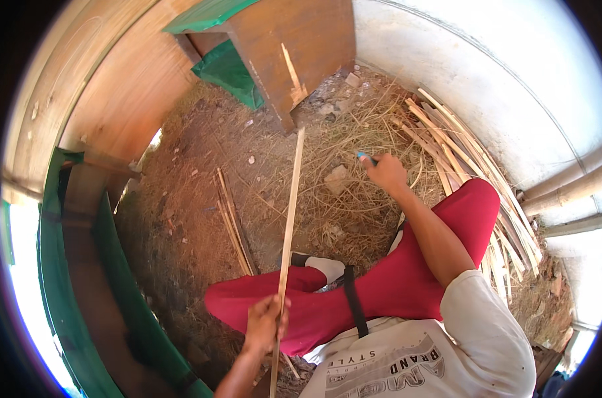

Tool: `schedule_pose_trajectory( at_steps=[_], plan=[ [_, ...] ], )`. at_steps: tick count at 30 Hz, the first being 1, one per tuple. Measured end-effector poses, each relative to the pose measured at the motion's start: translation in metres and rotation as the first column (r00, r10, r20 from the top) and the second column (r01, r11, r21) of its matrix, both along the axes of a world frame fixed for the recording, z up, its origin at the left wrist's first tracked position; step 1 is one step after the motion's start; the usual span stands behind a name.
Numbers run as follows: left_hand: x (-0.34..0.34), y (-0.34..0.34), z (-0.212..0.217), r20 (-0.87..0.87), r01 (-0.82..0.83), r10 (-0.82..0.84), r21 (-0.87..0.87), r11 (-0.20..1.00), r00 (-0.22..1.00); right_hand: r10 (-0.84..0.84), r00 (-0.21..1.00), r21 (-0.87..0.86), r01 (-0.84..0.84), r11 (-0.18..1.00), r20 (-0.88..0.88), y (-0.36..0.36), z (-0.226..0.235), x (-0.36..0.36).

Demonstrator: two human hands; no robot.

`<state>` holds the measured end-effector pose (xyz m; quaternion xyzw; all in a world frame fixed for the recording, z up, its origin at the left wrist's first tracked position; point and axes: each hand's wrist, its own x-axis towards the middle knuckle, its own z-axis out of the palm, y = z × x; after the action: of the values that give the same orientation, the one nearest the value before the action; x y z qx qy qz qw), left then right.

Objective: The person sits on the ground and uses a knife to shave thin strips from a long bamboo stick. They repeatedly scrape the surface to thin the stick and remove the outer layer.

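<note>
My left hand [264,323] is closed round a long, pale bamboo strip [290,232], low on its length. The strip runs up and away from me, its far end near the foot of the wooden cabinet. My right hand [387,174] is closed on a small tool with a blue end [362,157], held above the heap of shavings and apart from the strip. Most of that tool is hidden in my fingers, so its kind does not show. Curly, thin shavings [354,199] lie on the ground in front of my crossed legs [380,292].
A bundle of split strips [457,149] lies to my right along the white wall [486,79]. Several narrow strips [232,222] rest on the dirt at left. A brown wooden cabinet [307,40] with green covering stands ahead. Green-edged wooden furniture [82,278] is at far left.
</note>
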<state>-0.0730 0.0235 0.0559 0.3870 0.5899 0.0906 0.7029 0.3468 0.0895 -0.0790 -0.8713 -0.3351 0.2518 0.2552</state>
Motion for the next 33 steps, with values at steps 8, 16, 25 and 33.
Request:
schedule_pose_trajectory(
  at_steps=[8, 16, 25, 33],
  plan=[
    [0.067, 0.062, -0.064, 0.166, 0.073, -0.081, 0.053, 0.996, 0.983, 0.359, 0.902, 0.293, -0.285, 0.913, -0.242, -0.028, 0.035, -0.068],
    [0.097, 0.067, -0.080, 0.240, 0.219, -0.248, 0.143, 0.965, 0.938, 0.307, 0.749, 0.329, -0.127, 0.936, -0.587, -0.031, 0.001, -0.090],
    [0.113, 0.067, -0.077, 0.171, 0.157, -0.173, 0.101, 0.982, 0.970, 0.313, 0.669, 0.414, -0.010, 0.910, -0.674, -0.024, -0.013, -0.085],
    [0.105, 0.064, -0.095, 0.107, 0.229, -0.242, 0.120, 0.966, 0.964, 0.398, 0.894, 0.345, -0.314, 0.885, -0.206, -0.030, 0.010, -0.088]
  ],
)
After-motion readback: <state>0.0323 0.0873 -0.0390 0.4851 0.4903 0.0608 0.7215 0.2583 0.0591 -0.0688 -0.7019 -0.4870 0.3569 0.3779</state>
